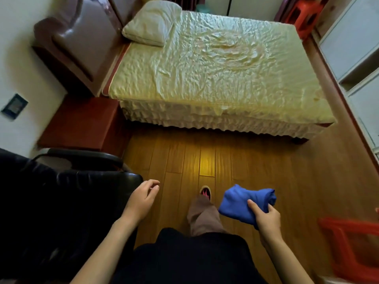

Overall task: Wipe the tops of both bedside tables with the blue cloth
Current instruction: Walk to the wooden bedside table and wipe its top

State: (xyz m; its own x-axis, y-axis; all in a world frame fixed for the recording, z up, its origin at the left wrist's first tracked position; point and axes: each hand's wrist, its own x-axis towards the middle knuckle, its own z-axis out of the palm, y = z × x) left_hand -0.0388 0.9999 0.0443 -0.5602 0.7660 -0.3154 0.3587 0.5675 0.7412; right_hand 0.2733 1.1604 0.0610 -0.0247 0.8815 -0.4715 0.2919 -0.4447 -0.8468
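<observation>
My right hand grips a bunched blue cloth at waist height over the wooden floor. My left hand hangs empty with its fingers loosely curled, beside a black chair. A dark red bedside table stands at the left against the wall, beside the bed's head end, well ahead of both hands. Its top looks bare. A second bedside table is not visible.
A bed with a cream cover and pillow fills the middle. A black leather chair is at my left. Red plastic stools sit at the right front and far right corner. White cabinets line the right wall.
</observation>
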